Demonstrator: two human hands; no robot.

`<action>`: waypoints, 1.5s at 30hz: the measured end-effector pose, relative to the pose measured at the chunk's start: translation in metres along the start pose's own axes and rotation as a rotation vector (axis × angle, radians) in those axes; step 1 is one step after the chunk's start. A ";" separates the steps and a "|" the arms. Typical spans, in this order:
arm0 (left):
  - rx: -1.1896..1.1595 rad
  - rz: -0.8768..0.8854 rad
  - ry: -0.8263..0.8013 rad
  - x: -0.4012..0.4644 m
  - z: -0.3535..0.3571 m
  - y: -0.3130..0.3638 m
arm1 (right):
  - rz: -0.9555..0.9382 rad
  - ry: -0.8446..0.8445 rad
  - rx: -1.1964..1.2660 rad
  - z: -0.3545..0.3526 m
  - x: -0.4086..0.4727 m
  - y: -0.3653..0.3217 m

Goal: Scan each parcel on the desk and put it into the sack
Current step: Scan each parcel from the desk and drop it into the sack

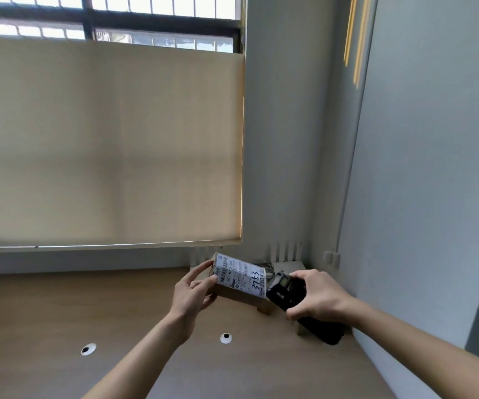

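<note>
Now left hand point(193, 295) holds parcel point(239, 279); right hand point(316, 295) grips scanner point(285, 290).

Parcel point(242, 286), lower centre: brown cardboard, white label point(239, 275) with black barcodes, print and handwritten black digits. Scanner point(288, 289), lower right: black, small grey screen. Desk point(60, 312), bottom: light brown wood grain, two white-ringed black holes point(226, 337). Blind point(109, 145), left and centre: plain beige. Window frame point(157, 23), top: black bars. Wall point(434, 168), right: pale grey-blue, yellow light streaks at upper right.
</note>
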State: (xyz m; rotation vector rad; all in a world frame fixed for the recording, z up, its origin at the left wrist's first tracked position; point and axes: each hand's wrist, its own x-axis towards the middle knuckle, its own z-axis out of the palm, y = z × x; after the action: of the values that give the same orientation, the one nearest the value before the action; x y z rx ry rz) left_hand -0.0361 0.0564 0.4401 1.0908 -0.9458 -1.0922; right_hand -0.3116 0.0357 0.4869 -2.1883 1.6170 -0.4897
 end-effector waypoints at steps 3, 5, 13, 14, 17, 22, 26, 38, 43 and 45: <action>0.086 0.006 0.010 -0.003 -0.024 0.013 | -0.024 -0.044 -0.147 -0.002 0.004 -0.023; 0.135 0.016 0.014 -0.004 -0.042 0.021 | -0.030 -0.055 -0.208 0.000 0.009 -0.040; 0.188 0.033 0.048 -0.008 -0.105 0.044 | -0.071 -0.075 -0.376 0.028 0.022 -0.112; 0.191 0.034 0.050 -0.009 -0.111 0.046 | -0.077 -0.068 -0.391 0.031 0.024 -0.118; 0.185 0.036 0.066 -0.011 -0.126 0.049 | -0.092 -0.055 -0.422 0.042 0.027 -0.135; 0.178 0.034 0.089 -0.016 -0.146 0.052 | -0.102 -0.048 -0.436 0.052 0.030 -0.156; 0.172 0.039 0.108 -0.022 -0.156 0.055 | -0.123 -0.049 -0.453 0.056 0.031 -0.166; 0.156 0.067 0.173 -0.047 -0.183 0.054 | -0.220 -0.053 -0.454 0.068 0.028 -0.193; 0.138 0.076 0.215 -0.063 -0.196 0.053 | -0.262 -0.046 -0.461 0.075 0.023 -0.204; 0.129 0.078 0.221 -0.070 -0.202 0.053 | -0.281 -0.058 -0.469 0.079 0.022 -0.210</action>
State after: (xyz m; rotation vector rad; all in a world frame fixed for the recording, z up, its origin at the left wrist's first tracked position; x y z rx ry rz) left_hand 0.1531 0.1691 0.4447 1.2419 -0.8834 -0.8364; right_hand -0.0935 0.0784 0.5225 -2.7666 1.5147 -0.1200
